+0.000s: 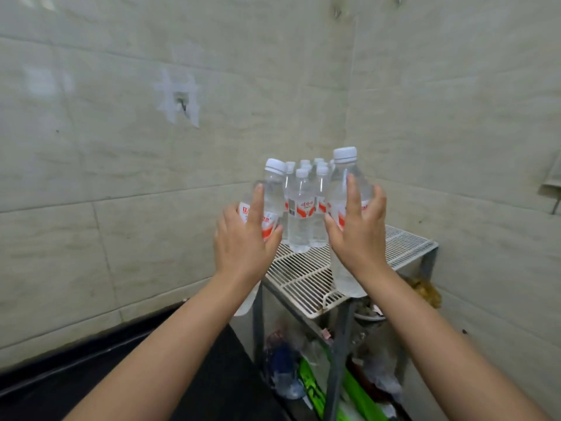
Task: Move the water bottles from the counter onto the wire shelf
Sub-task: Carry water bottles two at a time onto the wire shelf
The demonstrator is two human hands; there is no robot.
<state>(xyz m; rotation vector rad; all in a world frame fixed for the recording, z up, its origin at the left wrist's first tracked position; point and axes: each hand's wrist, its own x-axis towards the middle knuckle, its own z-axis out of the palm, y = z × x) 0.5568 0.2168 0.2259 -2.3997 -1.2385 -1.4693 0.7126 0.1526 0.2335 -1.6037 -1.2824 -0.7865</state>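
Observation:
My left hand (pixel 243 238) grips a clear water bottle (pixel 271 189) with a white cap and red label, held in the air just left of the wire shelf (pixel 306 278). My right hand (pixel 358 229) grips a second, taller-looking bottle (pixel 344 174), held above the shelf's front edge. Between the two hands several more capped bottles (pixel 300 217) stand upright in a cluster at the back of the white wire shelf, in the corner of the tiled walls.
A black counter (pixel 91 384) runs along the lower left beside the shelf's grey metal legs (pixel 340 354). Under the shelf lie bags, a blue-capped bottle (pixel 283 369) and green packaging (pixel 355 390). The right half of the shelf's grid (pixel 406 241) is bare.

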